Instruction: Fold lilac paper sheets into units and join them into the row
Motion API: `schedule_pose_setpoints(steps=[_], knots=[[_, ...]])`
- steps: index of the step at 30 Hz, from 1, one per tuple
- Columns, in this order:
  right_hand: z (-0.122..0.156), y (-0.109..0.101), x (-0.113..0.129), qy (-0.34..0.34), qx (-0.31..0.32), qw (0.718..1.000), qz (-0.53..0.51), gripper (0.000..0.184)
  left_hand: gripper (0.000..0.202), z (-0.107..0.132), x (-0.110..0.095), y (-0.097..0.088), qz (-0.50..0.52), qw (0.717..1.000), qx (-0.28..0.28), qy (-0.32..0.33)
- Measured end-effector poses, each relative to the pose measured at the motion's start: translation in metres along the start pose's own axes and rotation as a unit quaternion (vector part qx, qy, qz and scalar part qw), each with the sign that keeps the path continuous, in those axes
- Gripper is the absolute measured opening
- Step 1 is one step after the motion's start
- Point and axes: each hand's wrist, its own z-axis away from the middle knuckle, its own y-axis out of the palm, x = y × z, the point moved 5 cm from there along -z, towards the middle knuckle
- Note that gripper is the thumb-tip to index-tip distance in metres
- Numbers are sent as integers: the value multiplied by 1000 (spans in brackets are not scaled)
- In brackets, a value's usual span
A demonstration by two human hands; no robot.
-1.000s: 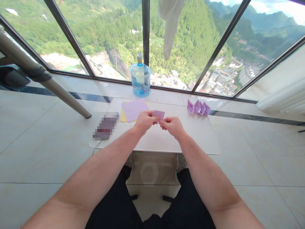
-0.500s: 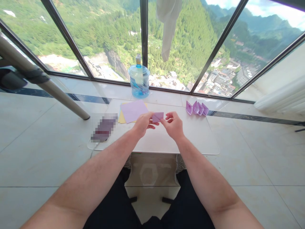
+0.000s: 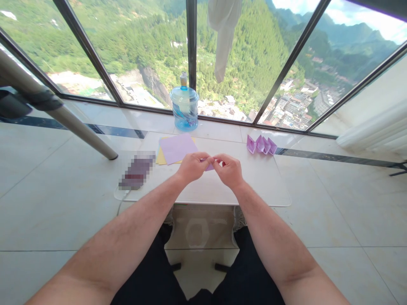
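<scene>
Both hands meet over the middle of a low white table point(image 3: 254, 186). My left hand point(image 3: 191, 167) and my right hand point(image 3: 229, 170) pinch a small folded purple paper point(image 3: 209, 166) between their fingertips; most of it is hidden by the fingers. A stack of flat paper sheets point(image 3: 176, 148), purple on top of yellow, lies just beyond my left hand. Several folded purple paper pieces point(image 3: 261, 144) stand in a row at the table's far right.
A blurred dark object point(image 3: 136, 172) with a cable lies at the table's left end. A blue water jug point(image 3: 184, 106) stands on the sill by the floor-to-ceiling windows. A slanted metal pole point(image 3: 63, 118) crosses the left. Pale cloth point(image 3: 222, 34) hangs above.
The hands have come closer together and lower, and the folded purple paper, plainly visible before, is now mostly covered by the fingers.
</scene>
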Motion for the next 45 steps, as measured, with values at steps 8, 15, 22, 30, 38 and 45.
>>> schedule_pose_setpoints(steps=[8, 15, 22, 30, 38, 45], knots=[[0, 2, -2, 92, -28, 982, -165, 11, 17, -7, 10, 8, 105, 993, -38, -37], [2, 3, -4, 135, -38, 970, -198, 10, 26, -8, 13, 6, 301, 942, -96, -111], [6, 5, 8, 25, -22, 992, -120, 6, 33, -8, 11, 7, 425, 887, -111, -143], [5, 17, -4, 136, 48, 985, -100, 38, 28, -5, -2, 12, 446, 884, -8, -139], [4, 27, -18, 243, 96, 922, -286, 34, 24, -2, -3, 17, 454, 871, 53, -180], [8, 38, -11, 234, 138, 911, -310, 18, 19, 1, -2, 23, 471, 858, 61, -196]])
